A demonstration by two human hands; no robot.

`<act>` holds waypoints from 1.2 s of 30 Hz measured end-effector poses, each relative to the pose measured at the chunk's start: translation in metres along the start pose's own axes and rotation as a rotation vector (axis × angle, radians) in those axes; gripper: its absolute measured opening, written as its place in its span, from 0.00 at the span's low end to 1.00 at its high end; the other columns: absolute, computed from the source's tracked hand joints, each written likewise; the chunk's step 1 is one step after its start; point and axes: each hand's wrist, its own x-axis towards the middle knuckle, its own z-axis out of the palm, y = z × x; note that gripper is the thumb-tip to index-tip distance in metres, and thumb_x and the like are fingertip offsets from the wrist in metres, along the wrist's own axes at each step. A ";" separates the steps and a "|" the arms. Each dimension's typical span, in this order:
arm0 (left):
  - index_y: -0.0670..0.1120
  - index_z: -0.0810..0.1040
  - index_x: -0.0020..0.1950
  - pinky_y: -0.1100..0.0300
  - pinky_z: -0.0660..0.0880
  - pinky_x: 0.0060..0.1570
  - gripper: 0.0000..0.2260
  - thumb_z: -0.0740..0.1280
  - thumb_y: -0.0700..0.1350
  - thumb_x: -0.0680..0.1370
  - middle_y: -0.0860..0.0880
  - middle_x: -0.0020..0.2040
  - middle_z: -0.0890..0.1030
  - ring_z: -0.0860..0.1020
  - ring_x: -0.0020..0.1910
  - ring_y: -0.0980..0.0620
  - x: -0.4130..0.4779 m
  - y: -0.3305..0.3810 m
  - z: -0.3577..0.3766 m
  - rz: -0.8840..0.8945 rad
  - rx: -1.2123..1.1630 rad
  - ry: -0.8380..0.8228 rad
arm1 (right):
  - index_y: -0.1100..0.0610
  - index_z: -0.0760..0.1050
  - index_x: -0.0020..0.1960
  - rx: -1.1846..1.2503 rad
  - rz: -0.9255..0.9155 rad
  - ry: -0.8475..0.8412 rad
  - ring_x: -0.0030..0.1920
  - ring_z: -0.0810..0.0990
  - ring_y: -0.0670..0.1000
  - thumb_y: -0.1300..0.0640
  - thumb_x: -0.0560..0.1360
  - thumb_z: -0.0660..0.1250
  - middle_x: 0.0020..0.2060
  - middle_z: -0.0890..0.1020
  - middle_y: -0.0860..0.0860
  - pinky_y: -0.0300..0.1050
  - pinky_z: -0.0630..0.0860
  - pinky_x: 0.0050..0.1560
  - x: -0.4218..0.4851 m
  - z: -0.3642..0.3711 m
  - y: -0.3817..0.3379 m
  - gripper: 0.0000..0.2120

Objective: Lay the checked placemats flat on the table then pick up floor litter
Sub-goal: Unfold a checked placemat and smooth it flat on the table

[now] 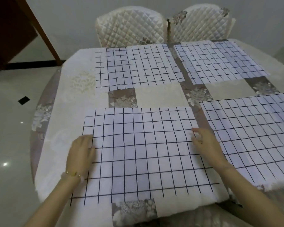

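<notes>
Several white placemats with a dark grid lie flat on the table. The near left placemat (143,153) is right in front of me. My left hand (81,151) rests palm down on its left edge, fingers spread. My right hand (206,145) rests flat on its right edge, fingers apart. Neither hand grips anything. A near right placemat (256,136) lies beside it. A far left placemat (138,66) and a far right placemat (220,61) lie at the table's back.
The table (64,99) wears a cream and grey floral cloth. Two quilted chairs (129,27) stand behind it against the wall. Glossy white floor lies to the left, with a small dark square (23,100) on it. A wooden door frame (44,33) leans at top left.
</notes>
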 end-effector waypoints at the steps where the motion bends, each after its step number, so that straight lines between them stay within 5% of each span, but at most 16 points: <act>1: 0.39 0.76 0.61 0.46 0.72 0.58 0.21 0.57 0.48 0.74 0.39 0.59 0.78 0.76 0.57 0.37 -0.022 0.004 0.007 0.064 0.036 -0.046 | 0.61 0.75 0.73 -0.045 -0.058 -0.058 0.72 0.75 0.56 0.62 0.83 0.64 0.70 0.79 0.56 0.49 0.70 0.73 -0.015 0.007 0.004 0.18; 5: 0.44 0.73 0.67 0.46 0.69 0.65 0.27 0.50 0.58 0.77 0.44 0.67 0.74 0.72 0.67 0.42 -0.083 0.021 0.029 0.124 0.170 -0.254 | 0.56 0.70 0.78 -0.257 -0.179 -0.245 0.79 0.66 0.51 0.55 0.85 0.59 0.77 0.71 0.51 0.40 0.59 0.79 -0.057 0.025 0.023 0.22; 7: 0.47 0.66 0.72 0.47 0.61 0.70 0.37 0.37 0.67 0.75 0.47 0.73 0.65 0.63 0.73 0.44 -0.100 0.027 0.033 0.082 0.214 -0.317 | 0.56 0.67 0.80 -0.323 -0.226 -0.272 0.80 0.64 0.52 0.55 0.86 0.58 0.80 0.68 0.51 0.43 0.58 0.82 -0.068 0.027 0.033 0.22; 10: 0.50 0.54 0.76 0.51 0.48 0.73 0.48 0.22 0.70 0.64 0.51 0.77 0.52 0.50 0.77 0.48 -0.112 0.032 0.035 0.051 0.257 -0.347 | 0.62 0.76 0.74 -0.369 -0.331 -0.206 0.74 0.75 0.62 0.58 0.79 0.61 0.73 0.77 0.59 0.57 0.71 0.75 -0.074 0.030 0.047 0.24; 13: 0.52 0.48 0.77 0.52 0.47 0.74 0.47 0.25 0.71 0.64 0.51 0.78 0.46 0.46 0.77 0.49 -0.116 0.036 0.033 0.048 0.318 -0.395 | 0.63 0.84 0.64 -0.420 -0.386 -0.196 0.60 0.86 0.63 0.61 0.71 0.69 0.61 0.86 0.60 0.60 0.83 0.57 -0.072 0.029 0.050 0.22; 16: 0.49 0.57 0.75 0.47 0.58 0.70 0.44 0.28 0.69 0.69 0.48 0.77 0.55 0.56 0.75 0.45 -0.121 0.040 0.034 0.055 0.349 -0.358 | 0.62 0.85 0.62 -0.465 -0.452 -0.161 0.57 0.88 0.62 0.62 0.70 0.70 0.60 0.87 0.59 0.57 0.85 0.54 -0.072 0.024 0.052 0.21; 18: 0.49 0.61 0.74 0.46 0.63 0.68 0.38 0.34 0.66 0.73 0.47 0.76 0.59 0.61 0.74 0.43 -0.123 0.043 0.033 0.041 0.381 -0.362 | 0.61 0.81 0.69 -0.460 -0.474 -0.121 0.67 0.82 0.61 0.63 0.77 0.67 0.68 0.82 0.58 0.56 0.80 0.65 -0.071 0.022 0.053 0.20; 20: 0.49 0.62 0.74 0.46 0.64 0.67 0.35 0.38 0.62 0.72 0.47 0.76 0.60 0.61 0.74 0.43 -0.124 0.045 0.031 0.045 0.388 -0.393 | 0.58 0.71 0.78 -0.442 -0.410 -0.173 0.79 0.68 0.54 0.61 0.85 0.61 0.79 0.70 0.53 0.49 0.66 0.80 -0.070 0.017 0.048 0.21; 24: 0.48 0.79 0.59 0.49 0.79 0.47 0.24 0.53 0.57 0.72 0.47 0.59 0.81 0.81 0.56 0.45 -0.118 0.051 0.027 0.055 0.421 -0.358 | 0.54 0.66 0.81 -0.402 -0.343 -0.198 0.81 0.63 0.48 0.55 0.87 0.55 0.81 0.66 0.49 0.39 0.57 0.81 -0.062 0.018 0.031 0.22; 29: 0.50 0.73 0.63 0.49 0.77 0.52 0.22 0.55 0.56 0.74 0.50 0.60 0.80 0.79 0.59 0.47 -0.097 0.073 0.037 0.139 0.338 -0.294 | 0.50 0.61 0.83 -0.423 -0.479 -0.325 0.82 0.58 0.45 0.55 0.87 0.53 0.83 0.60 0.44 0.37 0.53 0.81 -0.056 0.042 -0.011 0.23; 33: 0.52 0.73 0.65 0.50 0.75 0.57 0.26 0.42 0.58 0.80 0.51 0.62 0.79 0.78 0.61 0.48 -0.089 0.077 0.053 0.100 0.352 -0.375 | 0.53 0.63 0.82 -0.424 -0.514 -0.357 0.83 0.58 0.47 0.56 0.88 0.53 0.83 0.61 0.46 0.40 0.53 0.82 -0.028 0.055 -0.019 0.23; 36: 0.53 0.67 0.69 0.50 0.62 0.64 0.25 0.40 0.59 0.80 0.51 0.65 0.76 0.71 0.66 0.48 -0.091 0.071 0.059 0.077 0.357 -0.373 | 0.54 0.61 0.83 -0.426 -0.469 -0.290 0.83 0.58 0.49 0.56 0.87 0.54 0.83 0.60 0.49 0.45 0.55 0.82 0.014 0.054 -0.011 0.24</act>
